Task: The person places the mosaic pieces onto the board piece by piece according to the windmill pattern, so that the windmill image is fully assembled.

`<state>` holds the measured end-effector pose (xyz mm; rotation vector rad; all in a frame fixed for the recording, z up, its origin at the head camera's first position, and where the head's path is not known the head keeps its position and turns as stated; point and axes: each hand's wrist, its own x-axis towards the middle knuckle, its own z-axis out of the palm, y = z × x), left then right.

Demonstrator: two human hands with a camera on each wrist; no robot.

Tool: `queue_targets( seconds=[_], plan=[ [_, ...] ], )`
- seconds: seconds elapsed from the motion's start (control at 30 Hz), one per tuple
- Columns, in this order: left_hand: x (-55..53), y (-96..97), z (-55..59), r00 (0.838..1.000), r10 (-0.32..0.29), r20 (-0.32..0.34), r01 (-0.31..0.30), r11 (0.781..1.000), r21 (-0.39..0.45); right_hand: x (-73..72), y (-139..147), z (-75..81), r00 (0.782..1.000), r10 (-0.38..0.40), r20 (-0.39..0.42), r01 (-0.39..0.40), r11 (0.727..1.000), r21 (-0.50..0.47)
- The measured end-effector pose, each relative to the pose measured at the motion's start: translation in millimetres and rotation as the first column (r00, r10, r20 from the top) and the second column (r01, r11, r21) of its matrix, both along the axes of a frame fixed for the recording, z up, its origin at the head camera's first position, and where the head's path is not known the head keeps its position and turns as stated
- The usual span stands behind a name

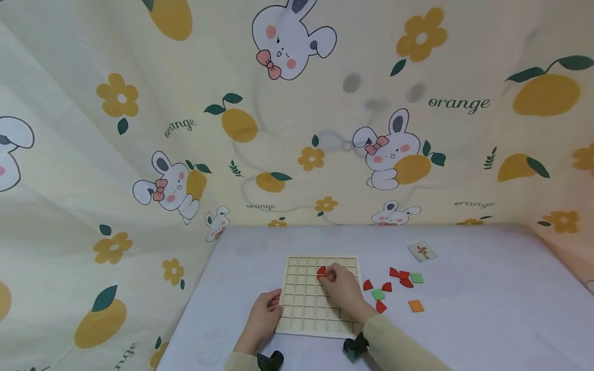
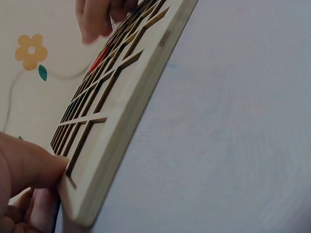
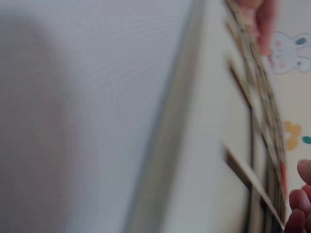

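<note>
A pale wooden grid board (image 1: 303,312) with raised dividers lies on the table. My left hand (image 1: 263,315) grips its left edge; in the left wrist view the thumb (image 2: 36,167) lies on the rim. Over the board's upper middle, my right hand (image 1: 343,289) has thumb and fingers drawn together at a red quarter-circle piece (image 1: 320,271), seemingly pinching one; the fingertips partly hide it. A sliver of red piece (image 2: 98,60) shows on the grid in the left wrist view. At the lower right of the right wrist view, the right fingers (image 3: 299,204) are curled.
Right of the board lie several red quarter-circle pieces (image 1: 368,285), two green squares (image 1: 378,294) and an orange square (image 1: 416,306). A small pattern card (image 1: 422,251) lies farther back. A printed curtain (image 1: 315,185) hangs behind the white table (image 1: 487,309).
</note>
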<state>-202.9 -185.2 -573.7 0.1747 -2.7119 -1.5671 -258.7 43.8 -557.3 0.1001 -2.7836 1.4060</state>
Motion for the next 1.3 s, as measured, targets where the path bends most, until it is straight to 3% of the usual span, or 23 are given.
queue_targets(
  seconds=[0.1,0.23,0.63,1.03,1.3],
  plan=[
    [0.3,0.5,-1.8,1.000,-0.002,-0.006,0.002,1.000,0.002,5.8,14.6,7.1,1.000,0.000,0.006,0.000,0.999,-0.051],
    [-0.2,0.7,-2.9,1.000,0.005,-0.009,-0.005,1.000,0.000,12.2,38.9,15.6,0.999,-0.024,0.025,0.025,0.999,-0.042],
    [1.7,-0.7,-0.2,1.000,-0.007,-0.019,0.007,1.000,-0.007,26.3,104.8,20.7,0.991,-0.100,0.084,0.091,0.991,0.100],
    [-1.0,3.4,-0.5,1.000,0.027,0.009,-0.027,0.999,-0.016,43.2,129.8,19.8,0.993,-0.069,0.096,0.056,0.991,0.124],
    [1.3,2.4,0.0,1.000,0.018,-0.011,-0.018,1.000,-0.010,48.6,135.0,12.8,0.990,-0.071,0.120,0.053,0.988,0.145]
  ],
)
